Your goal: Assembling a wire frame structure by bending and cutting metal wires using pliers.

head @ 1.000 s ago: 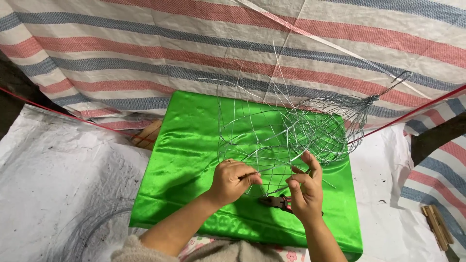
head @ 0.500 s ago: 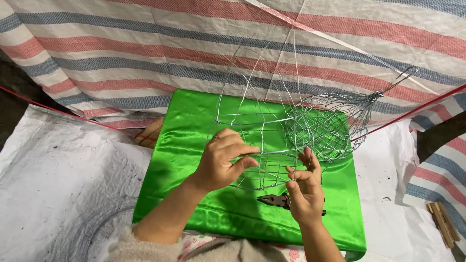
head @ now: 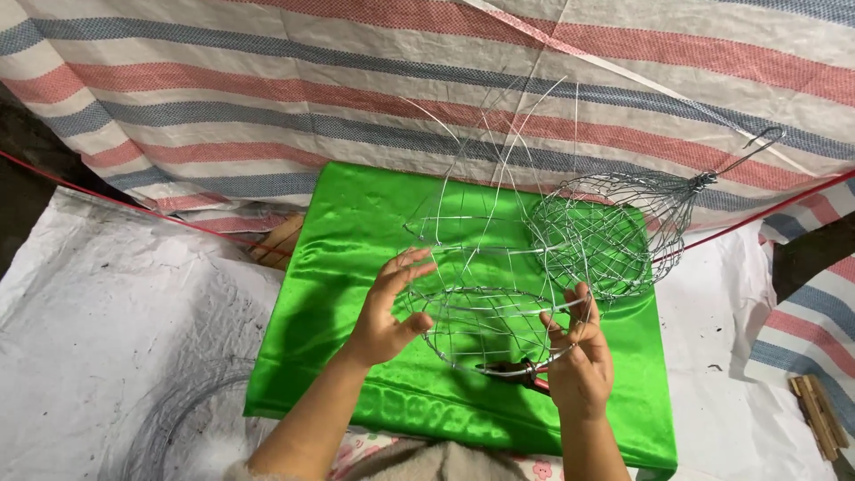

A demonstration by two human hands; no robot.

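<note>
Looking down, you have your left hand (head: pixel 385 312) and right hand (head: pixel 581 363) on either side of an unfinished wire basket (head: pixel 485 312) held just above the green cloth (head: pixel 356 267) that covers the worktop. Your left grip is spread, fingers apart, thumb and fingertips touching the rim. Your right grip is pinched on the opposite rim. Red-handled pliers (head: pixel 517 372) lie on the cloth beneath the basket, just beside your right hand. Loose wire ends rise from the frame. Farther back, a finished wire basket (head: pixel 614 227) with a twisted handle lies on its side. Behind everything hangs a striped tarpaulin (head: pixel 267 98).
</note>
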